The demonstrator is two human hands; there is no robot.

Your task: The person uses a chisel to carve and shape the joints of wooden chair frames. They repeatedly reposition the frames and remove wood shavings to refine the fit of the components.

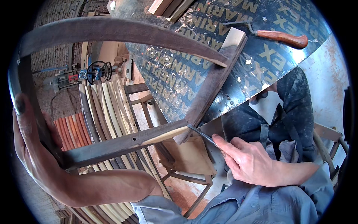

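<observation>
A dark wooden frame, its curved rail (108,30) arching over the top and a straight rail (126,143) below, spans the left and middle of the view. My left hand (31,138) is wrapped round its upright at the far left, thumb along the outer face. At the corner where the straight rail meets a leg (209,91), the tip of a thin metal tool (201,133) touches the wood. My right hand (248,158) grips that tool, index finger stretched along it; its handle is hidden in my palm. The leg's pale-tipped end lies over the tabletop.
A dark printed-panel table (169,78) has a bright metal edge. On it lie a tool with a red-brown handle (283,38) and several wood pieces (169,8). Beneath the frame, curved wooden slats (106,108) are stacked. A machine with a handwheel (99,71) stands behind.
</observation>
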